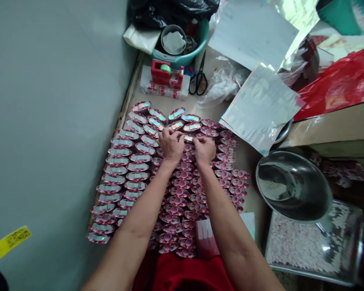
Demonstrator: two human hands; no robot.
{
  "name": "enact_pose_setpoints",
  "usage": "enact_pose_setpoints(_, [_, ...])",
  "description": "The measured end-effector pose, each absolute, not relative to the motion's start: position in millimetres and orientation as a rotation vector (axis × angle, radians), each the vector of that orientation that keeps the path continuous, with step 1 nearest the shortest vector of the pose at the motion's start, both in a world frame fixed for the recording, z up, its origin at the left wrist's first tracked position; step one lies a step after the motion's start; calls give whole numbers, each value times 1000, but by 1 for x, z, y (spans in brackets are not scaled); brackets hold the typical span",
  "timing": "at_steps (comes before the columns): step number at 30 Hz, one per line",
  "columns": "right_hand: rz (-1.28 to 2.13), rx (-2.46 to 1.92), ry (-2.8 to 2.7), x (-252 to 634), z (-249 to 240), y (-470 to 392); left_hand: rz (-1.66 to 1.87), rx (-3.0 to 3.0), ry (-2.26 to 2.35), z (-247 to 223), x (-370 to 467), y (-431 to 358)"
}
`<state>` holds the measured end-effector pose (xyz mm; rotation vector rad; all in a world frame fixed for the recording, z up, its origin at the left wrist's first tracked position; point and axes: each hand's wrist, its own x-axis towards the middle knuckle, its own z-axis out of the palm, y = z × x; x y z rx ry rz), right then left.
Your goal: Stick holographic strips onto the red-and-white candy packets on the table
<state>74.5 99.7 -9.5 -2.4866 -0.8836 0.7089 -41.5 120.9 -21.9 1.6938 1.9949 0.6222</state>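
Rows of small containers with red-patterned oval tops [177, 192] stand close together on the table. On the left and at the back, the tops carry shiny silvery strips, like those on the container [117, 161] in the left row; the middle and right ones show round pink centres. My left hand [172, 146] and my right hand [204, 150] are closed at the two ends of a shiny rainbow-reflecting strip [188, 138], which lies over one oval top near the back. The fingertips partly hide that container.
At the back are a red tape dispenser [167, 75], black scissors [199, 79] and a teal basin [200, 44]. Shiny sheets [262, 107] lie at right, above a metal bowl [294, 186] and a tray [354, 242] of small pale pieces. A wall [54, 121] borders the left.
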Motion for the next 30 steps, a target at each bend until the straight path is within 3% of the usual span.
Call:
enact_pose_setpoints(17, [678,-2553,-874,74,-10,104,582,1525,2141,-18,-38,135])
enact_pose_setpoints(26, [782,-2550,-847,99,-5,109,288,1484,2002,-7,-49,181])
enact_pose_setpoints(30, [752,-2313,-853,96,7,95,619,1462,1966,9,-60,153])
